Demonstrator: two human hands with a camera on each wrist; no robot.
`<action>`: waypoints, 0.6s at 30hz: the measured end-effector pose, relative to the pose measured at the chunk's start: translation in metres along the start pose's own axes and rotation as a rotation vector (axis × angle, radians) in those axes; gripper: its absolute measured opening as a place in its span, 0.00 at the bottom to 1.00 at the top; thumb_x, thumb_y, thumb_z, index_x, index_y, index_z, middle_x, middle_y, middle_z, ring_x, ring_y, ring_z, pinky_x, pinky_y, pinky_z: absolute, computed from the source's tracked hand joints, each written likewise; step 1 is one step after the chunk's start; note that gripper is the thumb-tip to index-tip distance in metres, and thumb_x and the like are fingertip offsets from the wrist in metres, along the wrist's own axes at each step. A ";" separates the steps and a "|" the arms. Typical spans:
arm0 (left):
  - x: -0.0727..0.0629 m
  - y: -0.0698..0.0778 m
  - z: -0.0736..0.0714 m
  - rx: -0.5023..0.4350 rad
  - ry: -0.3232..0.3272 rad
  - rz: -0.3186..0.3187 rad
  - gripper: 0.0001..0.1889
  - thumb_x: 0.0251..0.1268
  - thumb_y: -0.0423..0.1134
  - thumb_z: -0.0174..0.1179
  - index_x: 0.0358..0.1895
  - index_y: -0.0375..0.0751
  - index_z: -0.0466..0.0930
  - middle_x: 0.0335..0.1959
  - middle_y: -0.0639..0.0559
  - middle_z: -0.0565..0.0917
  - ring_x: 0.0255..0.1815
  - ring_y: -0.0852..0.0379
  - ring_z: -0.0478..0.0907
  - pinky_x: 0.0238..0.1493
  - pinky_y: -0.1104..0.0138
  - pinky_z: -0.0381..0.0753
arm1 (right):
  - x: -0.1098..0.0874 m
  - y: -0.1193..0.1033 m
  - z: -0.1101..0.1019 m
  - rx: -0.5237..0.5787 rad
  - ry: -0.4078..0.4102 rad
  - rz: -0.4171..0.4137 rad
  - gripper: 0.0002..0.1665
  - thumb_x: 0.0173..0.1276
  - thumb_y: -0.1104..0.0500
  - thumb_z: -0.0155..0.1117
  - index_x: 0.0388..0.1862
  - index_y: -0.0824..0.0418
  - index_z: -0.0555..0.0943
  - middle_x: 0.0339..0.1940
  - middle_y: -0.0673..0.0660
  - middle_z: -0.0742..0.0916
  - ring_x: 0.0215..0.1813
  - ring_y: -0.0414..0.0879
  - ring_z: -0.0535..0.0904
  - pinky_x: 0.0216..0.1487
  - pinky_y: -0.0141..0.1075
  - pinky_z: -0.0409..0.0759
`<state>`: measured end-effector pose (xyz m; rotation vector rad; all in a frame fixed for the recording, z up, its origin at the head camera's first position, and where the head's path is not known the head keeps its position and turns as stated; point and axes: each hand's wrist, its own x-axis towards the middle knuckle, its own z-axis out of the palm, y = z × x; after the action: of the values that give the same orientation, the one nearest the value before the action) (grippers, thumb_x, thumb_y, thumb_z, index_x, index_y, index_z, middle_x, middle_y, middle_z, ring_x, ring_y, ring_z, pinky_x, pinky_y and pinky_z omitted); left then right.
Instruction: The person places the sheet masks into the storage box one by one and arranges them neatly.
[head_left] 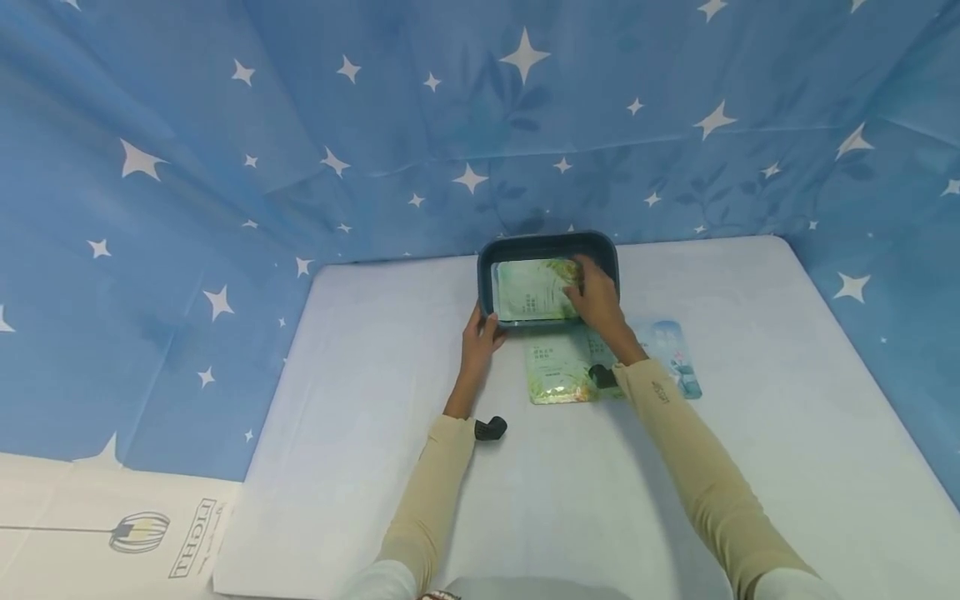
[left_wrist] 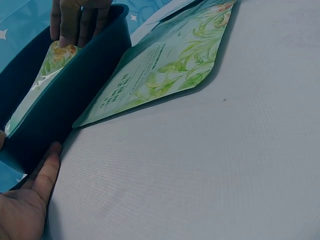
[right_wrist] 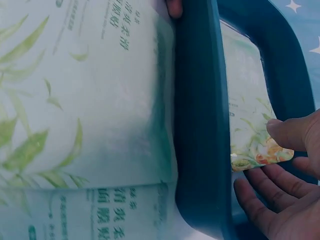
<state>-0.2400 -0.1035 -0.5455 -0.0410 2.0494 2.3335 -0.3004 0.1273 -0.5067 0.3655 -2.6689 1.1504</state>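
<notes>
A dark teal tray stands at the far side of the white table, with a pale green sheet-mask packet lying inside it. My left hand holds the tray's near left corner; in the left wrist view the thumb tip is at the rim and the fingers lie along the outer wall. Inside the tray, my right hand pinches the packet's right end. The right wrist view shows the thumb on top of that packet and the other fingers at and below its edge.
More green packets lie overlapping in front of the tray. A bluish packet is at their right, partly behind the right forearm. Star-printed blue cloth hangs close behind the tray and along both sides of the table.
</notes>
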 end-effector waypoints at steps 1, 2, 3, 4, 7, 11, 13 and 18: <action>0.001 0.000 0.000 0.004 0.002 -0.004 0.30 0.78 0.38 0.48 0.78 0.48 0.50 0.77 0.37 0.56 0.71 0.38 0.67 0.65 0.51 0.78 | 0.000 0.000 0.001 0.012 -0.005 0.010 0.36 0.69 0.65 0.63 0.72 0.71 0.61 0.49 0.72 0.79 0.47 0.64 0.78 0.43 0.57 0.80; 0.001 0.000 0.001 0.011 0.004 -0.005 0.30 0.78 0.38 0.48 0.78 0.48 0.50 0.77 0.37 0.56 0.71 0.38 0.66 0.65 0.52 0.79 | 0.000 0.001 0.002 0.020 -0.011 0.021 0.37 0.69 0.65 0.63 0.72 0.72 0.60 0.51 0.72 0.79 0.49 0.65 0.78 0.44 0.57 0.80; 0.001 0.000 0.001 0.014 0.008 -0.007 0.30 0.78 0.37 0.48 0.78 0.48 0.50 0.77 0.37 0.56 0.71 0.38 0.66 0.65 0.52 0.79 | -0.001 0.001 0.004 0.029 -0.019 0.032 0.37 0.70 0.64 0.62 0.73 0.72 0.59 0.53 0.73 0.78 0.51 0.66 0.77 0.46 0.58 0.80; 0.000 0.000 0.001 0.022 0.011 -0.011 0.30 0.78 0.37 0.48 0.78 0.48 0.50 0.77 0.38 0.56 0.71 0.38 0.66 0.64 0.52 0.79 | -0.002 0.002 0.006 0.034 -0.028 0.043 0.37 0.70 0.64 0.62 0.73 0.72 0.59 0.54 0.74 0.78 0.53 0.67 0.77 0.48 0.59 0.80; -0.003 -0.003 0.000 0.024 0.023 -0.020 0.30 0.77 0.37 0.48 0.78 0.48 0.51 0.77 0.39 0.57 0.70 0.38 0.67 0.63 0.52 0.80 | -0.006 0.003 0.011 0.048 -0.045 0.062 0.37 0.71 0.62 0.61 0.74 0.71 0.59 0.60 0.74 0.77 0.60 0.67 0.75 0.54 0.60 0.80; -0.005 -0.004 -0.001 0.009 0.022 -0.020 0.30 0.77 0.38 0.49 0.78 0.47 0.51 0.77 0.39 0.57 0.69 0.37 0.69 0.64 0.52 0.80 | -0.007 0.002 0.014 0.055 -0.053 0.065 0.37 0.71 0.61 0.61 0.74 0.70 0.59 0.63 0.74 0.76 0.62 0.67 0.75 0.57 0.60 0.80; -0.004 -0.004 0.000 0.010 0.014 -0.017 0.30 0.78 0.39 0.48 0.78 0.47 0.51 0.77 0.39 0.56 0.69 0.38 0.69 0.64 0.52 0.79 | -0.006 0.000 0.014 0.044 -0.055 0.062 0.37 0.71 0.61 0.61 0.73 0.70 0.60 0.62 0.74 0.77 0.61 0.68 0.76 0.55 0.60 0.80; -0.002 -0.001 0.002 0.029 -0.001 -0.010 0.30 0.78 0.40 0.47 0.79 0.47 0.49 0.78 0.40 0.55 0.71 0.38 0.67 0.65 0.52 0.78 | -0.003 -0.004 0.012 0.008 -0.063 0.060 0.35 0.69 0.61 0.62 0.71 0.71 0.63 0.48 0.73 0.81 0.48 0.67 0.79 0.47 0.59 0.80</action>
<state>-0.2384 -0.1016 -0.5465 -0.0495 2.0768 2.2974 -0.2975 0.1162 -0.5129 0.3303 -2.7481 1.1859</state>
